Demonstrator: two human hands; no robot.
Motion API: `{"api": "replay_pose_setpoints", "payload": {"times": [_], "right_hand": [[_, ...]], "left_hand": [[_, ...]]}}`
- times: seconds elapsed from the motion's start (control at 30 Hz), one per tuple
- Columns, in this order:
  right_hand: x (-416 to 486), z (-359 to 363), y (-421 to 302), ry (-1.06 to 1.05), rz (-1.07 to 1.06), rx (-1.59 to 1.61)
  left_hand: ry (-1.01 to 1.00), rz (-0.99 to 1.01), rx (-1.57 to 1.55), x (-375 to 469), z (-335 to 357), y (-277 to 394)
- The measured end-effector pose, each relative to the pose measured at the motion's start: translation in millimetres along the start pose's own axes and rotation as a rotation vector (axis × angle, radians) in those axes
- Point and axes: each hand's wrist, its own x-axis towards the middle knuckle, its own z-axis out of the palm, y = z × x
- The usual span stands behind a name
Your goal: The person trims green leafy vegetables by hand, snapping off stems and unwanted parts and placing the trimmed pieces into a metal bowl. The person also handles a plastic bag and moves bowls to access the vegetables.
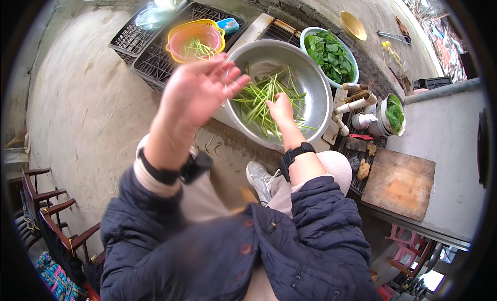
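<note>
Long green vegetable stems lie in a loose heap in a large metal basin before me. My right hand reaches into the basin with its fingers down among the stems; whether they close on any is hidden. Raised over the basin's left rim, my left hand shows its palm, fingers apart, holding nothing. Beyond it a pink basket, set inside a yellow basket, holds some cut stems. Leafy greens fill a light blue basin behind the metal one on the right.
Black plastic crates stand at the back left, with a clear plastic bag on top. To the right are a white pipe with a tap, small pots and a wooden cutting board. Wooden chairs stand at the lower left.
</note>
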Motion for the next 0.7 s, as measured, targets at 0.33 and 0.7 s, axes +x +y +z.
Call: {"api": "replay_pose_setpoints", "payload": {"times": [0.33,0.7], "right_hand": [[-24,-82,-22,-0.061,-0.191,0.493],[-59,-101,-52,0.150,-0.479,0.116]], "left_hand": [[-0.155,0.306,0.616,40,-55,-87],[-0.065,0.288,0.768,88,-69,-107]]}}
